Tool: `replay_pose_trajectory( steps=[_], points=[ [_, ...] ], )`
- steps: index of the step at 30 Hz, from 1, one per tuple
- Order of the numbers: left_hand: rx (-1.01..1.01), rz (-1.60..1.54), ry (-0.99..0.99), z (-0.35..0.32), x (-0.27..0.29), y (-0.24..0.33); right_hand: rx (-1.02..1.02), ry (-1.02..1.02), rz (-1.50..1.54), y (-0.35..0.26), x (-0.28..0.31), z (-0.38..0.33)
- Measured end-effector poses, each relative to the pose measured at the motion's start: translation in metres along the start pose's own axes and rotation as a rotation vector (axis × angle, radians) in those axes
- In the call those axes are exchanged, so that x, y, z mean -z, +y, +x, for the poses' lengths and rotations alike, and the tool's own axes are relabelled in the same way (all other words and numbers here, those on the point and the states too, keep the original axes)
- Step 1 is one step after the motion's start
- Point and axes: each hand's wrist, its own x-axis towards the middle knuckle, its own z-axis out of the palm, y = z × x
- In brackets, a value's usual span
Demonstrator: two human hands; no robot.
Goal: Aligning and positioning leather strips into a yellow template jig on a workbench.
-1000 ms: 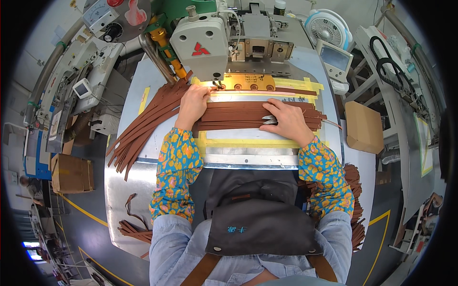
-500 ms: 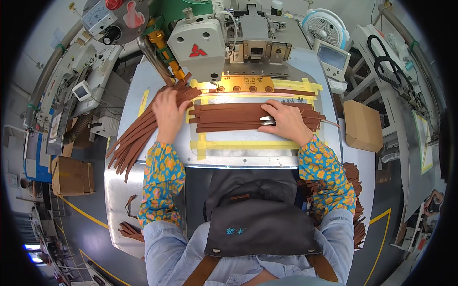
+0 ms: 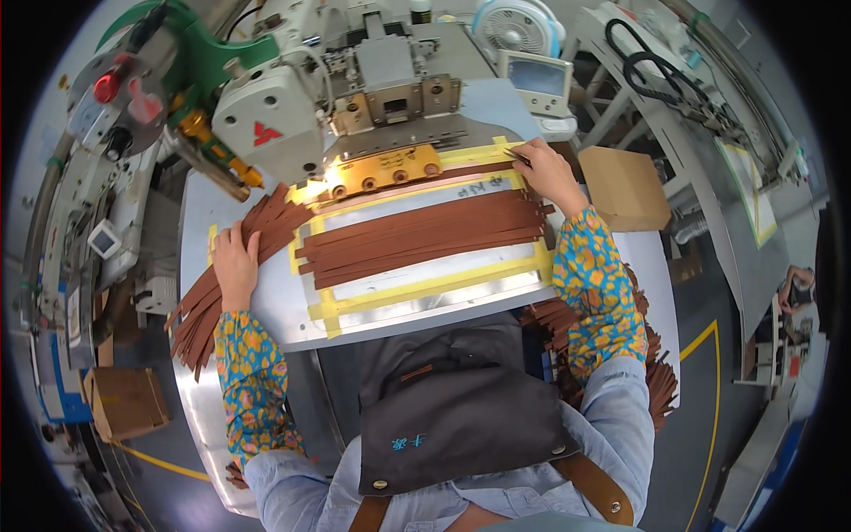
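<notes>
My left hand (image 3: 237,266) lies on a fanned bundle of brown flat strips (image 3: 266,223) at the left of the work plate, thumb and fingers apart. In my right hand (image 3: 551,176) is a small pair of thread snips (image 3: 515,155), mostly hidden by the fingers, with dark tips pointing left. The tips are by the right end of a single brown strip (image 3: 479,171) that runs along a brass-coloured clamp plate (image 3: 390,170). Nearer me, a row of brown strips (image 3: 425,235) lies side by side inside yellow tape lines (image 3: 425,290).
A sewing machine head (image 3: 266,120) stands over the plate at the far left, beside a yellow-and-green cylinder (image 3: 208,137). At the back right are a fan (image 3: 517,31), a control screen (image 3: 536,78) and a cardboard box (image 3: 625,188). More brown strips (image 3: 651,390) hang beside my right arm.
The view has turned, shifting the scene leftward. My right hand has left the row of strips for the far right end of the single strip. My left hand has slid nearer along the bundle.
</notes>
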Motion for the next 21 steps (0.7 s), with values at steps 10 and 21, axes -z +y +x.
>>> replay_pose_trajectory(
  steps=[10,21],
  points=[
    [-0.255,-0.411,0.119,0.037,0.054,0.114,-0.041,-0.157,0.688,0.017,0.049,-0.023],
    [-0.428,-0.548,0.189,0.027,0.055,0.189,0.051,-0.296,1.068,-0.036,0.083,-0.090]
  ],
)
